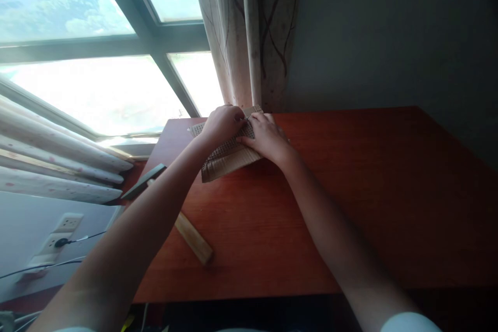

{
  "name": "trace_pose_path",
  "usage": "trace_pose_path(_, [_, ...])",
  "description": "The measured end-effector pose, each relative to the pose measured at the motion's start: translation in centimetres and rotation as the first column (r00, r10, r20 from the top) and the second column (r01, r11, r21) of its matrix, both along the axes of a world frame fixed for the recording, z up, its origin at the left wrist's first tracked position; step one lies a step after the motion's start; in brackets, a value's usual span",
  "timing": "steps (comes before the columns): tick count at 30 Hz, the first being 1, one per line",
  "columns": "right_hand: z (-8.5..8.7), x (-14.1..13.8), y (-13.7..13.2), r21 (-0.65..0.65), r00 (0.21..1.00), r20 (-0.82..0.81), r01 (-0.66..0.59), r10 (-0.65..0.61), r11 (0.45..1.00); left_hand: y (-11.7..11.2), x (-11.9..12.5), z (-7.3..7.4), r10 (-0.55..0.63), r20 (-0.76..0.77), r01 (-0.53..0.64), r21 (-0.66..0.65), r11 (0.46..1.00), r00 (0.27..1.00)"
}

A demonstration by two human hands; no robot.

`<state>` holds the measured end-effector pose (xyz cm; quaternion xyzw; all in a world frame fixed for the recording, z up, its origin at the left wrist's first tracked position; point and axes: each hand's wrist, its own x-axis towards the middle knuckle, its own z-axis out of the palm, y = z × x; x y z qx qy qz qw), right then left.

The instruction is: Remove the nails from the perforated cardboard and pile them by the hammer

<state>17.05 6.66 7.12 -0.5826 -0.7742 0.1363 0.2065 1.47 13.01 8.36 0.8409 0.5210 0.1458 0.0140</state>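
A piece of tan cardboard (225, 164) lies near the far edge of the table, with a grid of small dark holes or marks across its middle. My left hand (223, 123) is over its upper left part, fingers curled and pinched together; what they hold is hidden. From the right, my right hand (268, 136) grips the cardboard, its thumb stretched across the patterned surface and its fingers at the far side. Both hands are close together. Beneath my left forearm lies a tool with a wooden handle (194, 238) and a flat dark head (143, 182), partly hidden.
The reddish-brown wooden table (350, 192) extends to the right. Behind it hangs a patterned curtain (249, 36) beside a bright window (85, 91). At left are another curtain (50, 161) and a wall socket (50, 244) with a plugged-in cable.
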Motion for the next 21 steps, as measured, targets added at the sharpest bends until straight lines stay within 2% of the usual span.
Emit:
trace_pose_path(8, [0.0,0.0,-0.1,0.009,1.0,0.012,0.006,-0.006,1.0,0.4,0.6,-0.5,-0.019,-0.014,0.019,0.014,1.0,1.0])
trace_pose_path(13, [-0.1,0.0,0.0,0.02,1.0,0.017,0.0,-0.001,1.0,0.7,0.6,-0.1,-0.009,0.169,-0.001,0.059,0.998,0.986])
trace_pose_path(17, [-0.2,0.0,0.0,0.023,1.0,0.026,-0.002,0.001,1.0,1.6,0.2,1.4,0.002,0.376,-0.047,0.11,0.993,0.927])
trace_pose_path(21, [-0.1,0.0,0.0,0.006,0.999,0.042,0.002,-0.002,1.0,1.1,-1.4,4.1,-0.028,0.599,-0.084,0.158,0.984,0.8])
